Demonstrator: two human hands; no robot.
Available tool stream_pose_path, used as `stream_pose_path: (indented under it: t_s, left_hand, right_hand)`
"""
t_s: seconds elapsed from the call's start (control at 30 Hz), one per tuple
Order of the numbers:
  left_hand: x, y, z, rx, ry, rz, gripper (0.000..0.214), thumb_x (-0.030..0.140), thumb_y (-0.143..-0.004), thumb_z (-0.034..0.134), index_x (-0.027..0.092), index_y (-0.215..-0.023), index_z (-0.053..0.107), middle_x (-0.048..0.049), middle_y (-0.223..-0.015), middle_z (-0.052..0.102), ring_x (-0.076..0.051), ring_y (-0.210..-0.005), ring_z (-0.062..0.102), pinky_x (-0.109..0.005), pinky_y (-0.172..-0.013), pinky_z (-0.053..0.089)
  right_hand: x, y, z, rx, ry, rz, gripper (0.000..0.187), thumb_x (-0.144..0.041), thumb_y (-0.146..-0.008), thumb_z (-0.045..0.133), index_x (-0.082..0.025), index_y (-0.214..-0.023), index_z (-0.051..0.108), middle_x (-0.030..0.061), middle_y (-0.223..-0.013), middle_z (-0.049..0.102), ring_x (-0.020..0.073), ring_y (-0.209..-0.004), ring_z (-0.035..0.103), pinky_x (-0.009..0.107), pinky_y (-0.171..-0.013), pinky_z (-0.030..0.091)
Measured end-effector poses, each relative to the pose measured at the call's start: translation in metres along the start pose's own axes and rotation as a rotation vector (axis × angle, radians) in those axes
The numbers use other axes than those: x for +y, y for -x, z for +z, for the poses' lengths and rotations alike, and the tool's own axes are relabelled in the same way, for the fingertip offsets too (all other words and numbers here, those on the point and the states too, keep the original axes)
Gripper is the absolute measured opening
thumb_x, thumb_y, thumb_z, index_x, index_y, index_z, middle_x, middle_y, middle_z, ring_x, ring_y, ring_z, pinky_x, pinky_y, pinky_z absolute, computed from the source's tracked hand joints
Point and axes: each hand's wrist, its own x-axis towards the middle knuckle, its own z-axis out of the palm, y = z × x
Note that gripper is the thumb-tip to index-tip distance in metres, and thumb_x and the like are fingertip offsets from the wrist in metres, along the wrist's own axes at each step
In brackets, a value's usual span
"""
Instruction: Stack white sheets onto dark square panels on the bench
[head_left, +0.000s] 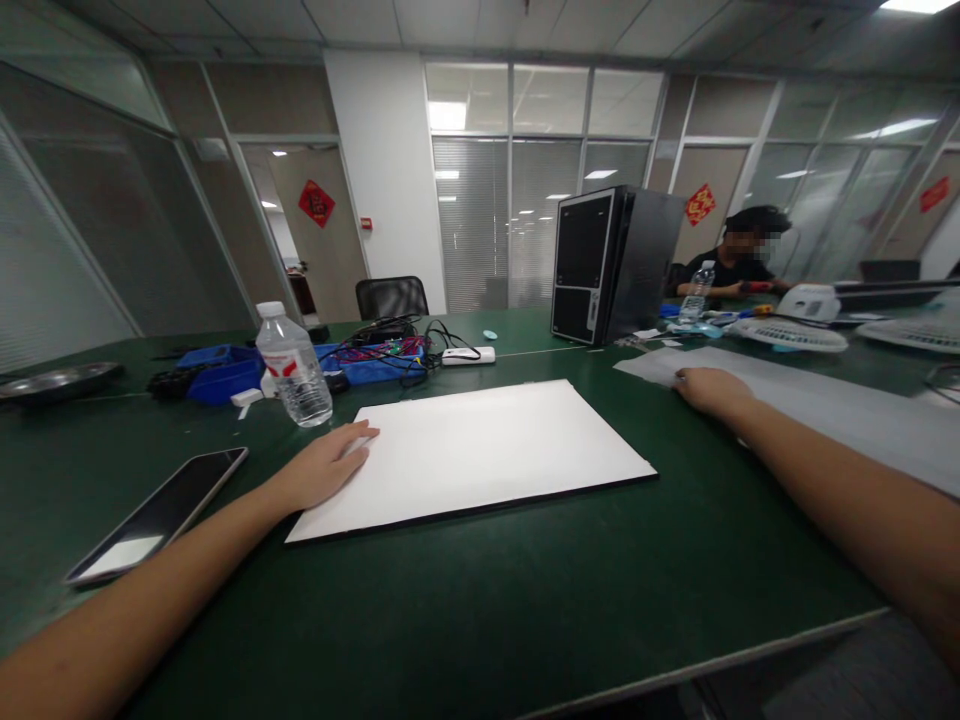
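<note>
A flat white panel point(487, 440) with a dark edge lies on the green table in front of me. My left hand point(330, 465) rests on its left side, fingers stretched out over the surface. To the right, a thin translucent sheet point(825, 410) lies across the table and runs out of view. My right hand point(712, 390) is at the near-left border of that sheet, its fingers curled and closed on the edge; the fingertips are hidden. Apart from my right hand, the panel lies to its left.
A water bottle point(292, 370) stands behind my left hand, a tablet point(161, 510) lies left of my forearm. Blue trays with cables point(375, 360) sit behind the panel. A black computer case point(611, 265) stands at the back. A person point(739, 255) sits at the far right.
</note>
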Motion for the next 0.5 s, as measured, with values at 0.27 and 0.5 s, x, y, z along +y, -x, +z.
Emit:
stream_pose_path:
  t_s: [0.27, 0.5]
  left_hand:
    - [0.003, 0.002, -0.001, -0.007, -0.022, -0.001, 0.074, 0.063, -0.094, 0.041, 0.016, -0.147, 0.066, -0.0136, -0.165, 0.055, -0.032, -0.155, 0.050, -0.049, -0.132, 0.032]
    - [0.006, 0.002, -0.003, -0.016, -0.028, -0.003, 0.076, 0.062, -0.094, 0.040, 0.014, -0.147, 0.065, -0.0153, -0.164, 0.055, -0.033, -0.155, 0.049, -0.049, -0.132, 0.032]
  right_hand:
    - [-0.041, 0.028, -0.017, 0.168, -0.083, -0.235, 0.048, -0.046, -0.106, 0.062, -0.020, -0.146, 0.061, 0.0145, -0.144, 0.064, 0.0302, -0.128, 0.064, 0.057, -0.110, 0.052]
    - [-0.103, 0.062, -0.034, 0.152, -0.235, -0.779, 0.051, -0.051, -0.102, 0.052, -0.028, -0.144, 0.069, 0.0086, -0.141, 0.071, 0.0323, -0.128, 0.065, 0.051, -0.113, 0.050]
